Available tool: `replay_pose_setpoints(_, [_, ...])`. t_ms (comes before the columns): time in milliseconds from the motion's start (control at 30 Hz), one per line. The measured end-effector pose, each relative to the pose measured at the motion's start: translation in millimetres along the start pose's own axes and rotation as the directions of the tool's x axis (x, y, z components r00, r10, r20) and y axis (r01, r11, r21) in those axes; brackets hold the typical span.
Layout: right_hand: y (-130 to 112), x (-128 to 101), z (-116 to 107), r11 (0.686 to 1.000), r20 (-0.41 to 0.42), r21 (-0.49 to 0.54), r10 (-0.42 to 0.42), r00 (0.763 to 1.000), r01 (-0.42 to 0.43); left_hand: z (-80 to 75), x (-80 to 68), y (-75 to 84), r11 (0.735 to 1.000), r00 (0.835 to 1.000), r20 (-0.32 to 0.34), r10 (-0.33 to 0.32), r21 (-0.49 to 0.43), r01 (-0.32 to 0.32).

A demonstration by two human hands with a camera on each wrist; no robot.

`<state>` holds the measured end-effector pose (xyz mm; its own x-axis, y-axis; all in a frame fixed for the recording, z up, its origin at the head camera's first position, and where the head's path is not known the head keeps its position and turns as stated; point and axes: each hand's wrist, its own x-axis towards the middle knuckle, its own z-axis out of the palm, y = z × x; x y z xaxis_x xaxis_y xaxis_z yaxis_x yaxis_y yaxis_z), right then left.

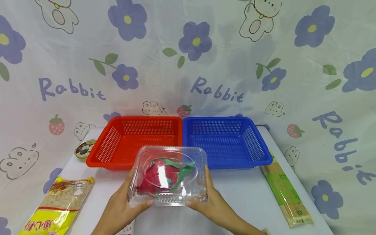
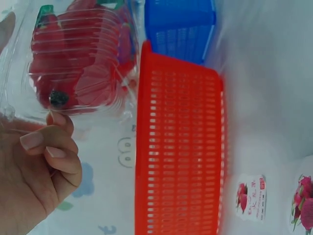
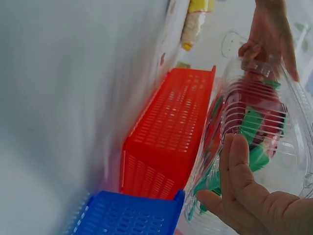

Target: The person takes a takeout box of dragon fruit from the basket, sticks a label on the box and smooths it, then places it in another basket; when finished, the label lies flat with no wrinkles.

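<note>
clear box: see-through plastic clamshell with a dragon fruit inside, lid shut, held between both hands just in front of the two baskets

left hand: left hand is on the box's left side, thumb hooked over the near edge, other fingers curled underneath, so it's gripping the box

right hand: right hand mirrors it on the right side, thumb along the front edge, fingers going up the right wall of the box

where the box sits vs the hands: dead center between them, both palms against its sides; can't really tell if it's resting on the bench or lifted a bit

red basket: red basket, right behind the box on the left, its front rim partly covered by the box

blue basket: blue basket, touching the red one on its right side

other stuff: yellow noodle bag at the near left, long green-labelled packet along the right edge, small round tin left of the red basket
</note>
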<state>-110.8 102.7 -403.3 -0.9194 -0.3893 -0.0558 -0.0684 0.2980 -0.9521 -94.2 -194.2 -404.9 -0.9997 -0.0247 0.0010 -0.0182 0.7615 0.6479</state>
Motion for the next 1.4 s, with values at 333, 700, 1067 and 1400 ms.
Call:
replay_pose_setpoints(333, [6.2,-12.0,-3.2,0.996,0.054,0.084,0.001,0.999,-0.006,5.8,-5.5,3.7,0.997,0.994,0.087,-0.072,0.007,0.072])
replay_pose_setpoints(700, [23.3,-21.7,-3.8,0.991,0.116,0.109,0.063,0.991,-0.076,22.2,-10.5,-6.7,0.992,0.978,0.169,-0.126,0.055,0.118])
replay_pose_setpoints(1067, [37.0,-23.1,-2.3,0.981,0.135,0.162,0.081,0.988,-0.103,33.3,-11.0,-9.6,0.987,0.965,0.209,-0.157,0.052,0.149])
replay_pose_setpoints(1400, [45.6,-23.6,0.4,0.976,0.133,0.193,0.074,0.988,-0.099,39.4,-14.6,-11.0,0.991,0.974,0.183,-0.135,0.017,0.134])
